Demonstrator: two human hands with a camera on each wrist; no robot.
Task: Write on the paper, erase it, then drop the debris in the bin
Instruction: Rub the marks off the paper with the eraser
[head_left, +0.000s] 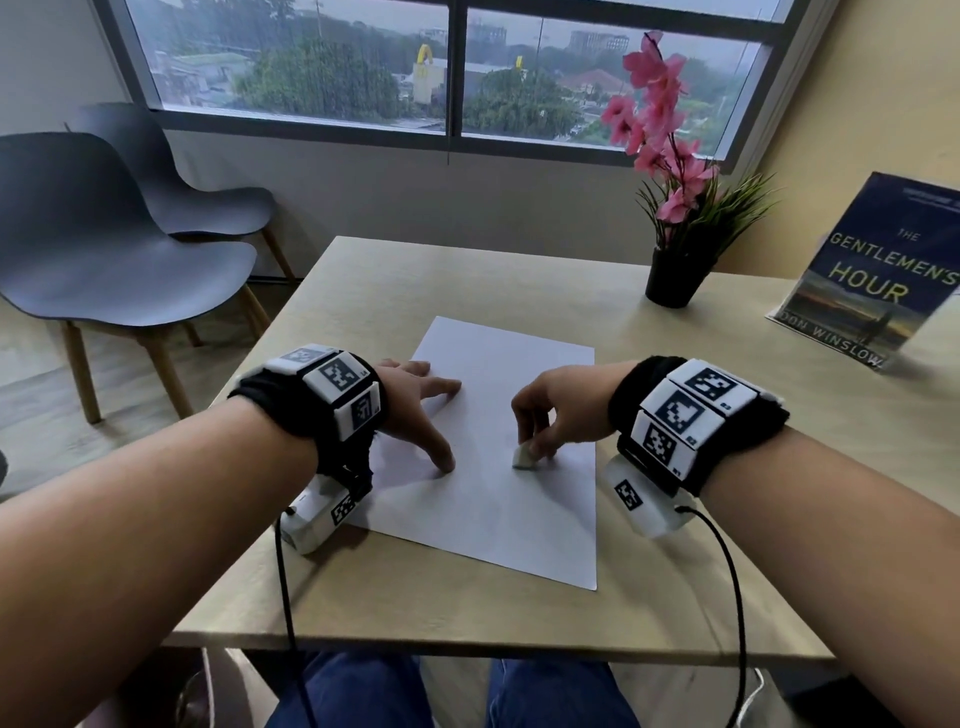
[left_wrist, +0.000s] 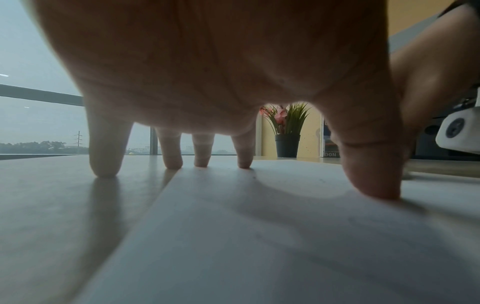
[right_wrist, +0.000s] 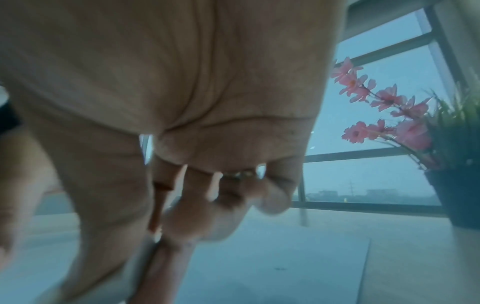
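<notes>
Right now the right hand (head_left: 558, 410) has its fingers curled down, pinching a small white eraser (head_left: 522, 457), a blocky soft-edged lump, with its bottom face touching the paper (head_left: 498, 499). From the right wrist view the fingertips (right_wrist: 182, 228) bunch together in a blur, and a thin ring (right_wrist: 239, 174) shows on one finger. Over at nine o'clock of the eraser, the left hand (head_left: 415, 410) is spread flat-fingered, thumb tip (left_wrist: 374, 185) and two fingertips pressing on the sheet's left part, the other fingertips down on the table beside it. That paper is a smooth white rectangle, lying slightly skewed in the middle of the pale matte wood-grain table (head_left: 467, 613); no writing can be made out on it. At one o'clock stands a tapered black pot with pink flowers (head_left: 675, 270) and spiky green grass. At two to three o'clock a glossy dark-blue book (head_left: 878, 275) stands propped. At ten o'clock, off the table, sit two moulded grey chairs (head_left: 104, 239) on wooden legs
</notes>
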